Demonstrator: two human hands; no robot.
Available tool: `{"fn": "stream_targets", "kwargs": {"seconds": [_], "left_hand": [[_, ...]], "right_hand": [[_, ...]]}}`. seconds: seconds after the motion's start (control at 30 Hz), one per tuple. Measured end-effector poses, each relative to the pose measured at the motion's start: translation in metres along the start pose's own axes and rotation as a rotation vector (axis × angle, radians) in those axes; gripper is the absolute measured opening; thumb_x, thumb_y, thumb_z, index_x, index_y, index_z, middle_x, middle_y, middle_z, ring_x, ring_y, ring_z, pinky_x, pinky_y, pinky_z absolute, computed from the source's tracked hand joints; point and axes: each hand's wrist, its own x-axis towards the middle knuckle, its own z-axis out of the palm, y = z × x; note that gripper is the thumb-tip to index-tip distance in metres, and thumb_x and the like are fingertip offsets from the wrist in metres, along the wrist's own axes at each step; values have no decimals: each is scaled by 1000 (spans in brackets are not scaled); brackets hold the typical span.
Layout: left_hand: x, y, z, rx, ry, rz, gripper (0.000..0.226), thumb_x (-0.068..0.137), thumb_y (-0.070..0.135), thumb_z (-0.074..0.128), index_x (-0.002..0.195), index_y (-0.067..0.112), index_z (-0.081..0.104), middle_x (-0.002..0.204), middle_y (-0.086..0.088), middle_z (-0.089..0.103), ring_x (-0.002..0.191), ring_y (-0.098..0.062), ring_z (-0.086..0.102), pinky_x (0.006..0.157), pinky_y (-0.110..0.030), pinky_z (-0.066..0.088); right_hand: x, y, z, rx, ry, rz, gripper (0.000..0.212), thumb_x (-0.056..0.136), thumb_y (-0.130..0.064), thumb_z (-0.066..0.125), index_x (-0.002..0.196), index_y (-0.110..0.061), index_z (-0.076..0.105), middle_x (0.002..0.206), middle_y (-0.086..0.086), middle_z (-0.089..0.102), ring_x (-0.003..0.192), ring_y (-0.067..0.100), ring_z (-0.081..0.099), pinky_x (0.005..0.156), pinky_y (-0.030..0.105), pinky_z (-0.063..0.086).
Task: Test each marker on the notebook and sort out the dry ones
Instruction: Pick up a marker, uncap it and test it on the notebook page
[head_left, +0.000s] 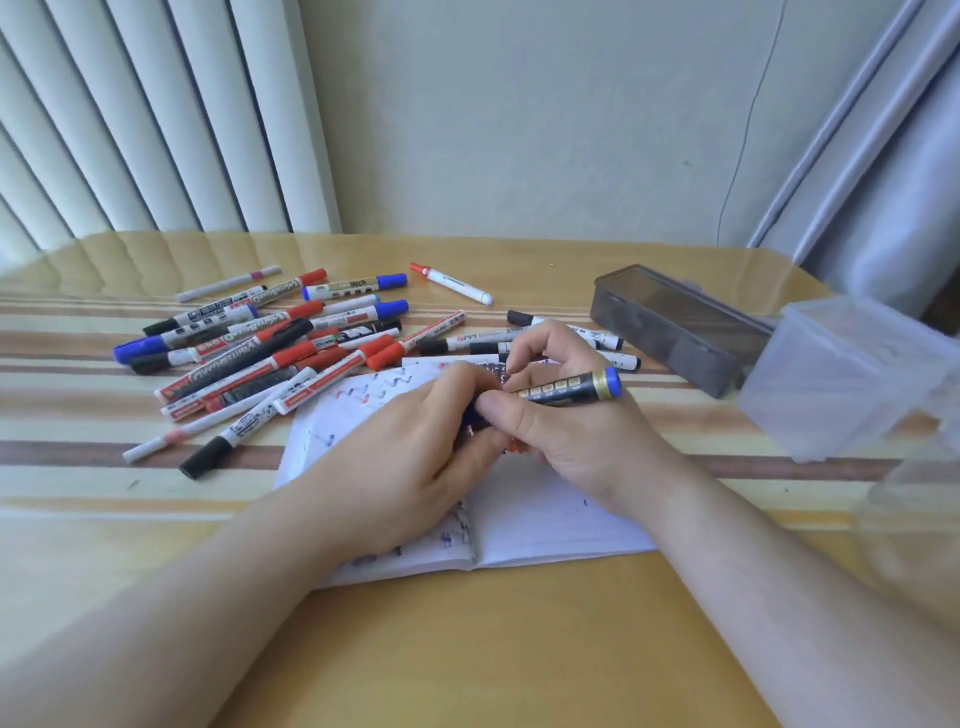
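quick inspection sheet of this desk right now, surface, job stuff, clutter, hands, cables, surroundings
surface: wooden table with a striped cloth across its far part
job's things: open notebook with red and blue scribbles; pile of markers to its left, a few more markers behind the hands; dark blue-ended marker held over the page
clutter: dark box and clear plastic container at right
hands: left hand and right hand meet on the held marker; its tip is hidden
cables: thin wire down the wall
surroundings: vertical blinds, curtain
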Motion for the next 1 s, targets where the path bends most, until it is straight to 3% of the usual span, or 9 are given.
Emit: {"fn": "stream_targets", "kwargs": {"seconds": [0.1,0.2,0.27,0.4,0.5,0.63,0.77,0.9,1.0], "left_hand": [[4,-9,3,82,-3,57,29,104,49,38,99,21,34,76,15,53,66,-9,49,55,-25,39],[6,-13,4,96,-35,54,31,102,54,36,93,29,22,58,15,38,56,-10,42,47,-19,32],[8,-14,2,58,-41,12,32,101,56,39,92,29,25,57,14,41,56,-9,43,48,-18,33],[11,-18,-1,-39,-65,-99,35,95,63,48,102,31,34,65,7,52,62,-12,48,55,-27,38],[9,-21,-7,-28,-121,-217,60,82,66,67,118,33,32,80,8,58,74,-7,55,67,-34,46],[3,-30,-9,168,-243,-220,70,66,86,57,120,44,40,111,17,50,103,-11,52,85,-35,47],[6,-28,-4,241,-311,-239,76,61,92,47,123,47,46,108,15,43,110,-13,49,83,-33,44],[8,-28,-2,269,-312,-262,75,63,93,48,122,48,50,106,12,43,107,-14,50,80,-33,43],[10,-28,-1,256,-297,-277,76,59,95,43,118,49,53,104,14,45,104,-14,52,82,-34,49]], "right_hand": [[0,0,2,-45,-21,-27,25,89,-5,78,85,-15,56,76,9,60,66,21,57,63,34,48],[-1,1,4,-69,12,20,25,89,-3,76,80,-17,58,68,5,61,57,17,57,54,27,43],[-1,-1,6,-25,25,43,24,86,-10,79,78,-19,58,68,12,60,58,20,58,53,29,42],[0,-2,6,55,38,58,15,83,-14,75,78,-21,62,70,8,61,59,19,59,52,24,42],[3,-8,-1,60,106,81,11,88,-15,70,79,-20,66,66,8,59,56,21,50,51,28,38],[10,-21,-17,-23,212,111,16,98,-17,66,82,-16,66,67,2,56,59,18,50,48,23,39],[-2,-15,-14,-241,40,121,14,83,-25,82,78,-19,70,65,3,59,57,18,52,48,23,40],[-11,-4,-12,-353,11,39,7,80,-12,69,75,-17,66,61,-2,58,54,16,48,46,34,38],[-12,-3,-17,-371,55,37,8,77,-14,70,73,-17,63,60,3,59,53,18,53,49,32,42]]}}
